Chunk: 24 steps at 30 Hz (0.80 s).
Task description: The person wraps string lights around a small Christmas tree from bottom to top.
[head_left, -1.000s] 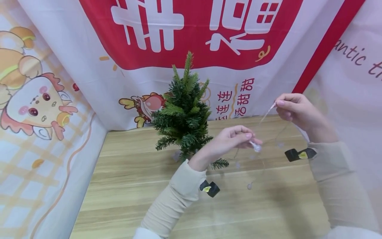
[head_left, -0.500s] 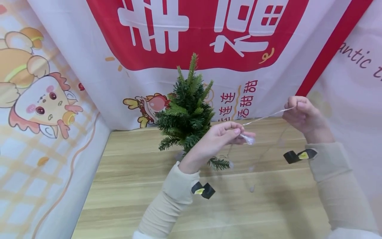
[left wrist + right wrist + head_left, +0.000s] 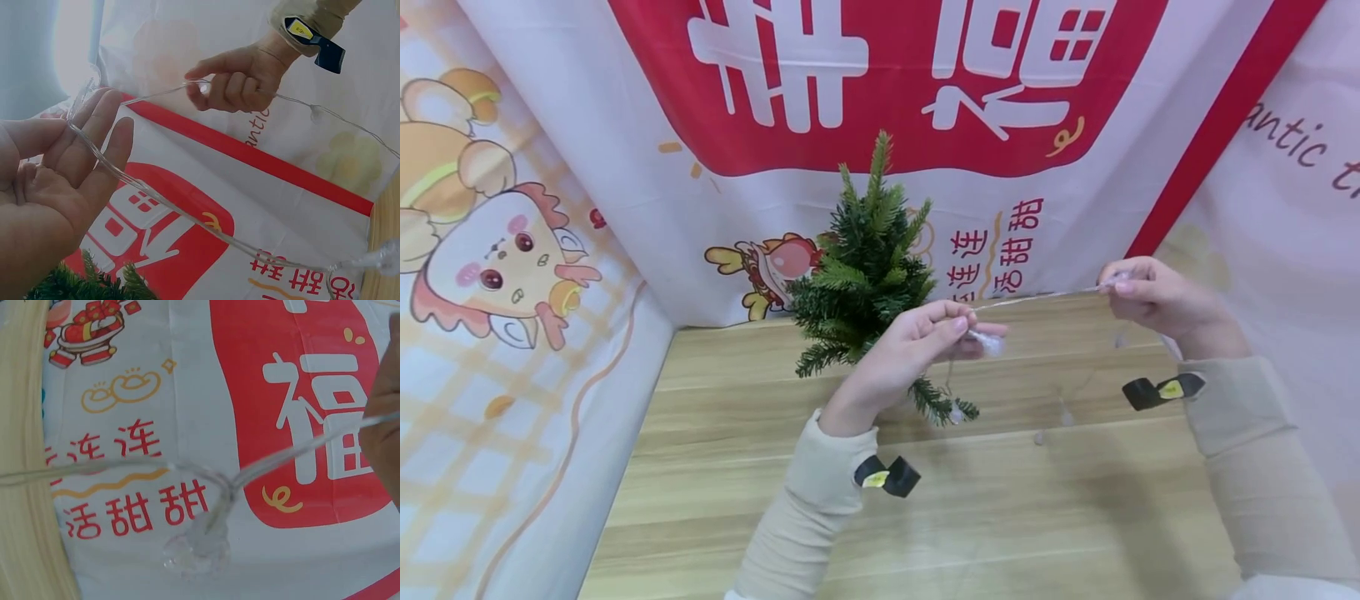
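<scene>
Between my two hands a string of fairy lights (image 3: 1037,298), clear wire with small transparent bulbs, is stretched over the table. My left hand (image 3: 917,337) pinches the wire between thumb and fingers beside the tree; a clear bulb (image 3: 991,342) pokes out under its fingertips. Farther right, my right hand (image 3: 1161,300) pinches the same string near another bulb. A small artificial Christmas tree (image 3: 865,283) stands behind my left hand, which hides part of its base. One bulb (image 3: 956,412) hangs at its low right branch. In the right wrist view a bulb (image 3: 197,553) dangles from the wire.
The wood-grain table (image 3: 925,517) extends in front of the tree. Loose lights trail below my right hand, with a bulb (image 3: 1067,417) above the tabletop. A printed red and white cloth (image 3: 895,158) hangs behind, and a patterned cloth (image 3: 482,375) covers the left side.
My left hand has moved left, towards the tree, with the wire in its fingers. My right hand dipped slightly, and the string between the hands is now longer and nearly level.
</scene>
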### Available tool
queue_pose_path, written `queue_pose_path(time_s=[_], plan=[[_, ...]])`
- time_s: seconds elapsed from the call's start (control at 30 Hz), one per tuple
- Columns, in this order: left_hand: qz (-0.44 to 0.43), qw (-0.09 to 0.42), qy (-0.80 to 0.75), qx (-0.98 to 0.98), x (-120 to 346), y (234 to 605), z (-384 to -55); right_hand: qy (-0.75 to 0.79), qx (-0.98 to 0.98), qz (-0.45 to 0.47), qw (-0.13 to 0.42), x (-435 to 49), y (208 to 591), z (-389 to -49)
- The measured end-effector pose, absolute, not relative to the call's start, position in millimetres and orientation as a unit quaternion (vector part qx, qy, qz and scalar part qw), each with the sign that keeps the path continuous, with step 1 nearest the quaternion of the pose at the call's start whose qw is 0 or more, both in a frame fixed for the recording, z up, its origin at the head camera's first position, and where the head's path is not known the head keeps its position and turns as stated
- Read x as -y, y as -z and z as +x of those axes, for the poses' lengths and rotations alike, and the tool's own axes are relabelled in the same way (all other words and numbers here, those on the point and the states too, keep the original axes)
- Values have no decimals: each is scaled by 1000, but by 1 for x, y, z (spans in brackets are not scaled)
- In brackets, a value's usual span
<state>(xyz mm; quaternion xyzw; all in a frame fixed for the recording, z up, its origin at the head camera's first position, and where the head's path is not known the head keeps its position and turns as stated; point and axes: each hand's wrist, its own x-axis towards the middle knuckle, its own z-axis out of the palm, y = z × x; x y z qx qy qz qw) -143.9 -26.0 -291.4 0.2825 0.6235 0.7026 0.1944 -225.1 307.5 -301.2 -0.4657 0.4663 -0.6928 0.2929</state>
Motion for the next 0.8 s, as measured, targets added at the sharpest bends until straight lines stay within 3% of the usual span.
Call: queue_pose_path(time_s=[0.1,0.3,0.47,0.8], plan=[[285,183,-709,-619,29,292,-143,669,-514,-443,303,-311,299,-224],[276,160,-728,-608,33,291,-142,696,-538,-397,262,-314,294,-223],[257,151,-737,-607,36,286,-141,764,-448,-401,233,-312,290,-223],[251,147,-731,-617,41,282,-141,830,-256,-435,236,-290,273,-225]])
